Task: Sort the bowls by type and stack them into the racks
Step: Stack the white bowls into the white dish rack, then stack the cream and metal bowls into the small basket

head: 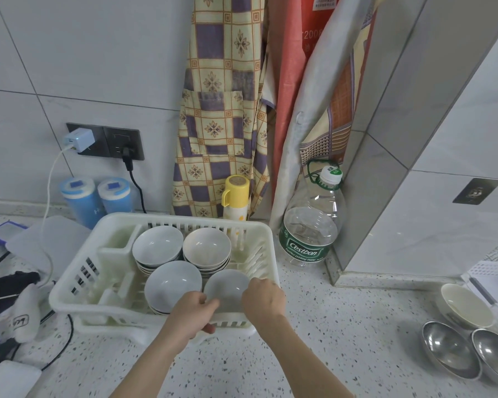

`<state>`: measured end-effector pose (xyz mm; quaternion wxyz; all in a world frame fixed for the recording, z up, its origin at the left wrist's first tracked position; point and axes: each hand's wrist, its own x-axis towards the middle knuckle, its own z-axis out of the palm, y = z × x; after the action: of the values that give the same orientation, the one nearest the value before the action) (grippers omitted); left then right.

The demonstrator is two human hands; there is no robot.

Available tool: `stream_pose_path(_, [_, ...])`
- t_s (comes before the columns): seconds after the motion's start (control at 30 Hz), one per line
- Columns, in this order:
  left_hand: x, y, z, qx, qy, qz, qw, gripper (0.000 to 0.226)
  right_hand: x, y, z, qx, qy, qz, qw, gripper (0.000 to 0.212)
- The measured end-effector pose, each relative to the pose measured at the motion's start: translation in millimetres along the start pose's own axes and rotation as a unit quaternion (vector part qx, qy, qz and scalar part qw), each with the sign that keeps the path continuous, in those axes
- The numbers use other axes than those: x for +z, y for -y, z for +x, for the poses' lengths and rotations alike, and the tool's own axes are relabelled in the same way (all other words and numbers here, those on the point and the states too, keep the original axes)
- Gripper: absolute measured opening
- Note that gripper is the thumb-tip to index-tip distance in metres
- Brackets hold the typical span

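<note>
Bowl in hand: we hold a pale grey bowl (226, 285) at the near right corner of the white rack (78, 285), which stands on the speckled desk (342, 326).
Left hand: our left hand (191, 311) has its fingers curled over the bowl's near left rim, thumb down by the rack's near wall.
Right hand: our right hand (263, 297) has its fingers curled on the bowl's right rim, so both hands share the hold.
Other bowls: three stacks sit in the rack, grey far left (157, 247), cream far right (207, 248), grey near left (173, 284).
Still to sort: a cream bowl (466, 308) and two steel bowls (446, 347) lie well apart at the near right.
Risk, slip: we judge the glazed rim could slide out of a fingertip hold and chip on the neighbouring stack.
Risk, tilt: set down off-centre, the bowl may lean on the rack wall.
Risk, mixing: grey and cream look alike, so a bowl could land on the wrong stack.
Writing: the water bottle (311, 225) reads "Cestbon"; the red cloth (293, 53) shows "2008"; other print is too small to read.
</note>
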<state>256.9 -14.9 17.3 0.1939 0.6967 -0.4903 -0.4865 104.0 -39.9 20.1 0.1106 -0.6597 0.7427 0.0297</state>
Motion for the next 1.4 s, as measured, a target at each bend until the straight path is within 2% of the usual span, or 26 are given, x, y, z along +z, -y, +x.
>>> stream_pose_path(0.17, [1.6, -1.3, -4.4, 0.003, 0.000, -0.011, 1.000, 0.026, -1.0, -1.9, -0.1, -0.009, 0.006, 0.007, 1.000, 0.028])
stream_pose_path(0.27, [3.8, -2.5, -8.4, 0.000, 0.009, -0.010, 1.000, 0.017, 0.6, -1.7, 0.1, -0.010, 0.002, 0.009, 1.000, 0.027])
stream_pose_path(0.4, [2.5, -5.3, -12.9, -0.001, 0.004, -0.031, 1.000, 0.050, 0.8, 0.1, -0.9, -0.003, 0.001, 0.020, 1.000, 0.025])
stream_pose_path(0.6, [-2.0, -4.8, -21.4, 0.000, -0.035, -0.077, 0.996, 0.045, 3.5, -10.8, -9.8, -0.037, -0.084, 0.159, 0.983, 0.024])
stream_pose_path(0.67, [-1.8, -5.3, -27.0, 0.004, -0.060, -0.096, 0.994, 0.036, 1.2, -18.8, -14.1, -0.061, -0.084, 0.269, 0.958, 0.028])
stream_pose_path(0.77, [6.5, -8.8, -38.2, 0.026, -0.076, -0.142, 0.987, 0.016, -9.8, -37.0, -26.2, -0.085, -0.045, 0.469, 0.878, 0.025])
stream_pose_path(0.83, [17.9, -16.1, -47.5, 0.037, -0.084, -0.168, 0.981, 0.010, -14.4, -54.4, -36.9, -0.072, -0.033, 0.547, 0.833, 0.025])
stream_pose_path(0.97, [58.6, -36.9, -69.9, 0.044, -0.087, -0.178, 0.979, 0.019, -12.9, -110.3, -66.1, -0.019, -0.027, 0.621, 0.783, 0.025])
stream_pose_path(1.23, [220.6, -85.8, -125.8, 0.040, -0.023, -0.191, 0.980, 0.019, -3.7, -286.1, -142.0, 0.050, -0.039, 0.617, 0.785, 0.027])
stream_pose_path(1.4, [340.9, -113.4, -170.2, 0.043, 0.045, -0.181, 0.982, 0.015, 0.0, -408.0, -190.3, 0.106, -0.090, 0.627, 0.766, 0.025])
